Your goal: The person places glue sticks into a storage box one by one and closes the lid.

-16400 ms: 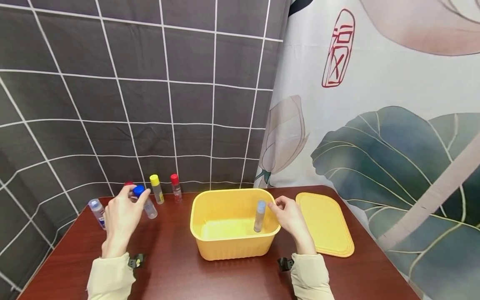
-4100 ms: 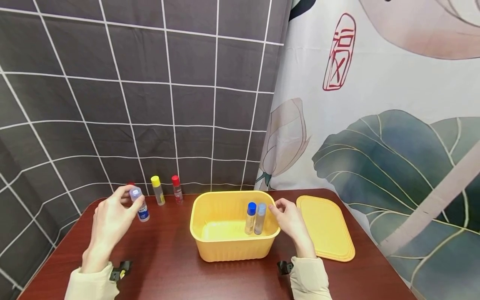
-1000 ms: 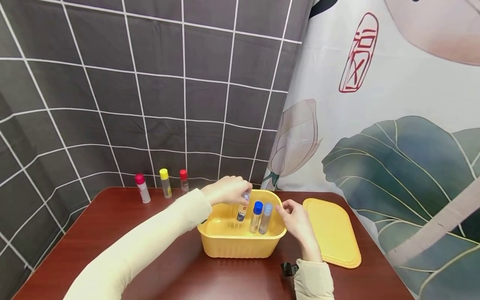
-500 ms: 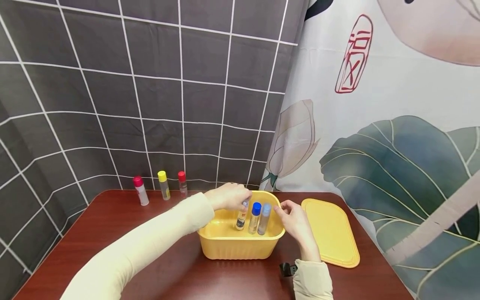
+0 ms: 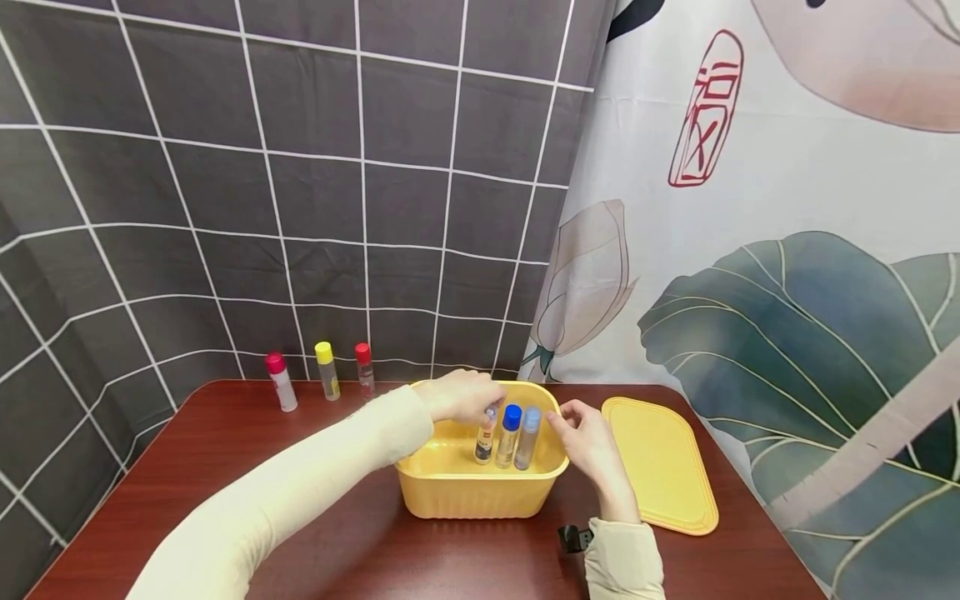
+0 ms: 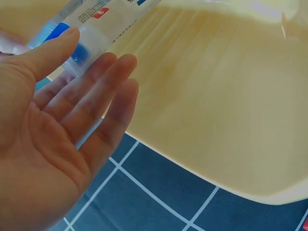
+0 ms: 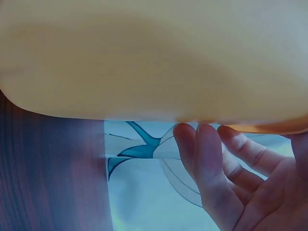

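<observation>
In the head view, my left hand reaches into the yellow plastic bin and pinches a small glue bottle by its pale cap. That bottle stands upright inside, beside a blue-capped bottle and a light-blue-capped bottle. Its white label with a red mark shows in the left wrist view, with the thumb against its cap end. My right hand holds the bin's right rim between thumb and fingers; in the right wrist view the fingertips meet the rim.
Along the back left of the table stand a dark-pink-capped bottle, a yellow-capped bottle and a red-capped bottle. Right of the bin lies a flat yellow lid. A grey gridded curtain hangs behind.
Over the earlier frames, the blue-capped bottle and then the pale-capped one have gone from table to bin. Lately my left hand lowered the pale-capped bottle and moved it slightly right; my right hand stays on the rim.
</observation>
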`<state>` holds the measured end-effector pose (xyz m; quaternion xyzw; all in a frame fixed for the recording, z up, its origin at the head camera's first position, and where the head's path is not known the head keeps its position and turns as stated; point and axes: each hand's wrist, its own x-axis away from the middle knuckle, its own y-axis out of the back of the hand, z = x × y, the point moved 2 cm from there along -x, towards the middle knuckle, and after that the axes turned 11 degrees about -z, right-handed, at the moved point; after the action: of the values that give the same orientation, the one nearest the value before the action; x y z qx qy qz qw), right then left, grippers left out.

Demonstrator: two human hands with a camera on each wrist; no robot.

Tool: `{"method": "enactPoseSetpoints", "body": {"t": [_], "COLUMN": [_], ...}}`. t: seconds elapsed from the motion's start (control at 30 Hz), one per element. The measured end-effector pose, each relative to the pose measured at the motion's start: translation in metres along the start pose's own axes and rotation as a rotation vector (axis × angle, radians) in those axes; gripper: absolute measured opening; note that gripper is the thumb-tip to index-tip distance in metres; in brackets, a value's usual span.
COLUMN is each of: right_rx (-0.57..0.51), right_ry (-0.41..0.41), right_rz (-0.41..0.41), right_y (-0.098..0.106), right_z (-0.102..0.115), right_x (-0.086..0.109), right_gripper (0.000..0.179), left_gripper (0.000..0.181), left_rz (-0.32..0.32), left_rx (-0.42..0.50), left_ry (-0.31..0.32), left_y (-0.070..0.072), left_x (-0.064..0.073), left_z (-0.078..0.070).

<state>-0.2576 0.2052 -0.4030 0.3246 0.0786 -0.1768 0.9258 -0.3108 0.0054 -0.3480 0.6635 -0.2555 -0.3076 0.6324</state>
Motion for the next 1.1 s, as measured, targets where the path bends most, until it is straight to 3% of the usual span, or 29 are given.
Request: {"method": "enactPoseSetpoints", "body": {"t": [0.53, 0.77, 0.87, 1.1], "right_rx": [-0.006, 0.002, 0.006, 0.004], "right_ry": [0.000, -0.008, -0.017, -0.014], "right_rz": [-0.002, -0.001, 0.002, -0.001], "right_y": [0.000, 0.000, -0.001, -0.001], "right_z": [0.000, -0.001, -0.002, -0.001], "right_x": [0.000, 0.000, 0.000, 0.000], "right_gripper": [0.017, 0.018, 0.018, 0.017], "left_gripper": [0.016, 0.049, 0.054, 0.059], "left_rz": [0.015, 0.091, 0.103, 0.057], "left_rx": [0.023, 0.085, 0.128, 0.233], "left_ry": [0.035, 0.128, 0.172, 0.226], "left_y": [0.001, 0.006, 0.011, 0.023], "left_x": [0.001, 0.001, 0.003, 0.009], "left_z": [-0.001, 0.002, 0.004, 0.014]}}
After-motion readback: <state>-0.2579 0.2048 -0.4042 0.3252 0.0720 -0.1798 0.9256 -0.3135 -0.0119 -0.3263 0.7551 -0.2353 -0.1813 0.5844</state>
